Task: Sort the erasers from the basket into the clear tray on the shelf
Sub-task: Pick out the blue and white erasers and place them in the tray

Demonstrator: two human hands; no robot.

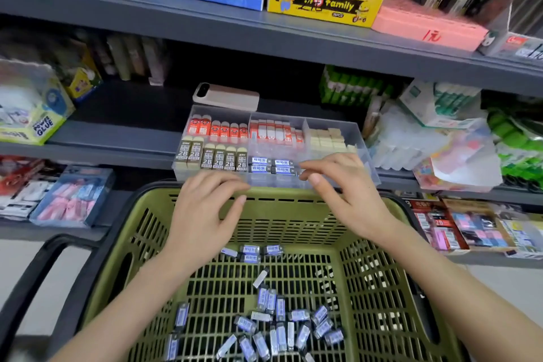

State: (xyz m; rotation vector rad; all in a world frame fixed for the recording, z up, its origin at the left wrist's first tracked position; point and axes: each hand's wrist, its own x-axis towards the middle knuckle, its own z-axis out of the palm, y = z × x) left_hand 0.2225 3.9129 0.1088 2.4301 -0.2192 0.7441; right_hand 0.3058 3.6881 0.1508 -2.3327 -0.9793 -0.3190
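Observation:
A green basket (293, 209) sits below me with several small blue-wrapped erasers (279, 320) loose on its floor. On the shelf stands the clear tray (332, 126), divided into compartments with orange, 2B, cream and blue-wrapped erasers (271, 166) in rows. My left hand (202, 214) hovers over the basket's far rim with its fingers spread and holds nothing. My right hand (343, 197) reaches to the tray's front edge beside the blue-wrapped row, fingers relaxed and extended. Nothing shows between its fingers.
A phone (226, 95) lies on the shelf behind the tray. Glue boxes (32, 114) stand at the left, green glue sticks (352, 88) and plastic packs at the right. Blue and yellow display boxes (323, 0) sit on the upper shelf. The basket's black handle (38, 270) hangs at the left.

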